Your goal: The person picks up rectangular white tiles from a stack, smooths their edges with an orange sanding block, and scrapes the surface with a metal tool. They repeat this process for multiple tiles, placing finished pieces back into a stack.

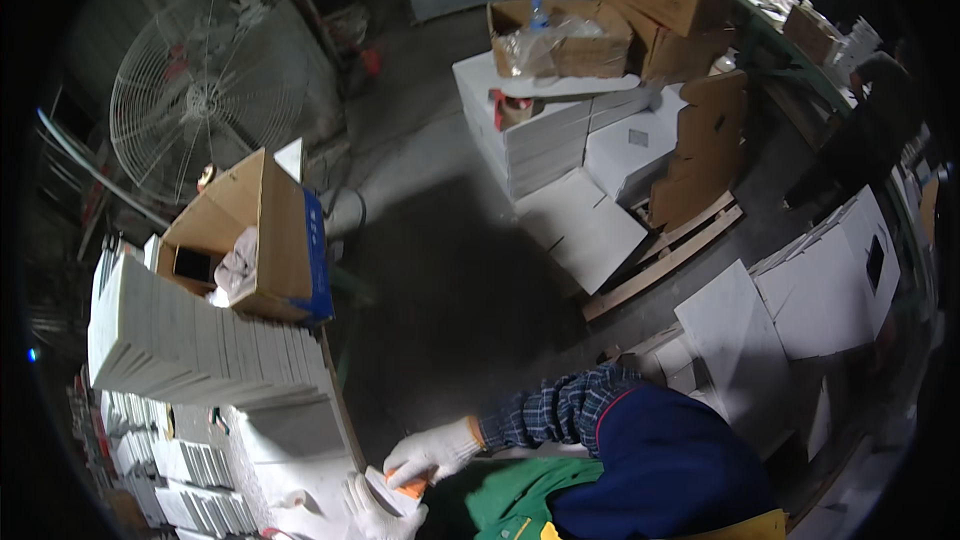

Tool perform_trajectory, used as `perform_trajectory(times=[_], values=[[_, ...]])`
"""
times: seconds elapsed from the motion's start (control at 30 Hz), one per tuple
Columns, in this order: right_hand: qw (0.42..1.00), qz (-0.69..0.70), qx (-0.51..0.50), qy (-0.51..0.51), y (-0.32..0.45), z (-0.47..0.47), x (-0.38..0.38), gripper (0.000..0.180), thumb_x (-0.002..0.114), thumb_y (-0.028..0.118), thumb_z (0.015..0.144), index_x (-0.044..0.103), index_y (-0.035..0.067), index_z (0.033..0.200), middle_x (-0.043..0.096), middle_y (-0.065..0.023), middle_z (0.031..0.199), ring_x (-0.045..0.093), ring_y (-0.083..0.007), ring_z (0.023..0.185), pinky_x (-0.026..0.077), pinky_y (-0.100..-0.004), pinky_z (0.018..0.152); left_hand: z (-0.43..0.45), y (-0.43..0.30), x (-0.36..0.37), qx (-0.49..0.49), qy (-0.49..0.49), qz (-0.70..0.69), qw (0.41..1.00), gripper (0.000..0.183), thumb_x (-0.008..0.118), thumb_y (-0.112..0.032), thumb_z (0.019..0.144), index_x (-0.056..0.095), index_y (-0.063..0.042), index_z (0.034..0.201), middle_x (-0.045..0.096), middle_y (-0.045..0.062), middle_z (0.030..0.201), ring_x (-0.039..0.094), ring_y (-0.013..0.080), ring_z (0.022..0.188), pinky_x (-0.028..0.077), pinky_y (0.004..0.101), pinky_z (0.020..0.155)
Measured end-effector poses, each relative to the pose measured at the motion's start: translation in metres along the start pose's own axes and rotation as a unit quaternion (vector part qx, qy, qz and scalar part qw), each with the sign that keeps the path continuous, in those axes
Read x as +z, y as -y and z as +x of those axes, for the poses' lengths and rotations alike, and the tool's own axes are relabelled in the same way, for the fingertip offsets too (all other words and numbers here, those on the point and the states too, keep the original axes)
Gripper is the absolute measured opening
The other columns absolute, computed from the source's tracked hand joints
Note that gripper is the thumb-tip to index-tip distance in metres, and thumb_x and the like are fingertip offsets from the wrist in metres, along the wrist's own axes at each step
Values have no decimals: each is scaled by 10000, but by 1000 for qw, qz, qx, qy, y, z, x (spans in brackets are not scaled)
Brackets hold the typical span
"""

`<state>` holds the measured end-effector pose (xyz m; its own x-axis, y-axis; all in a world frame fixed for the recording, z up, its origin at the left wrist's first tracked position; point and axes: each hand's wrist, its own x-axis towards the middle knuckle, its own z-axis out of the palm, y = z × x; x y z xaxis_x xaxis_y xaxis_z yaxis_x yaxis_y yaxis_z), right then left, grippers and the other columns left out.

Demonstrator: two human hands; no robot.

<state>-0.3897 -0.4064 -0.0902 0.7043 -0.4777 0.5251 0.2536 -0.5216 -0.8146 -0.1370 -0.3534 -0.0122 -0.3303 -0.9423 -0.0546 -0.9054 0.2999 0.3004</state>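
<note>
At the bottom of the view, my left hand (382, 514), in a white knit glove, holds a small white slab (385, 490) near the bench edge. My right hand (431, 454), gloved the same way, grips an orange block or pad (414, 485) pressed against that slab. The pad's exact kind is partly hidden by my fingers. A roll of tape or paper (296, 499) lies on the white bench surface (289, 457) to the left of my hands. Beyond it stands a long row of upright white slabs (217, 352).
An open cardboard box (281, 247) with a cloth rests behind the slab row, near a large caged fan (202, 97). White cartons (540, 142) and a wooden pallet (667, 255) stand across the floor. More white boxes (817, 292) sit at right. A person (862, 120) is at far right.
</note>
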Motion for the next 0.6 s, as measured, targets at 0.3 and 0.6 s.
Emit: perform_trajectory(times=[0.3, 0.6], values=[[999, -33, 7, -11, -31, 43, -18, 766, 836, -3, 781, 590, 94, 1499, 609, -150, 1401, 579, -390, 1298, 495, -466, 1076, 13, -17, -1, 22, 21, 16, 999, 1224, 890, -656, 651, 482, 37, 1573, 452, 347, 1597, 414, 526, 1511, 334, 637, 1245], [999, -27, 16, 21, -17, 29, -12, 761, 804, 7, 824, 571, 119, 1539, 567, -172, 1475, 556, -394, 1338, 476, -467, 1113, 14, -19, 8, 34, 26, 17, 999, 1235, 891, -653, 657, 464, 25, 1595, 415, 351, 1626, 389, 525, 1531, 328, 642, 1247]])
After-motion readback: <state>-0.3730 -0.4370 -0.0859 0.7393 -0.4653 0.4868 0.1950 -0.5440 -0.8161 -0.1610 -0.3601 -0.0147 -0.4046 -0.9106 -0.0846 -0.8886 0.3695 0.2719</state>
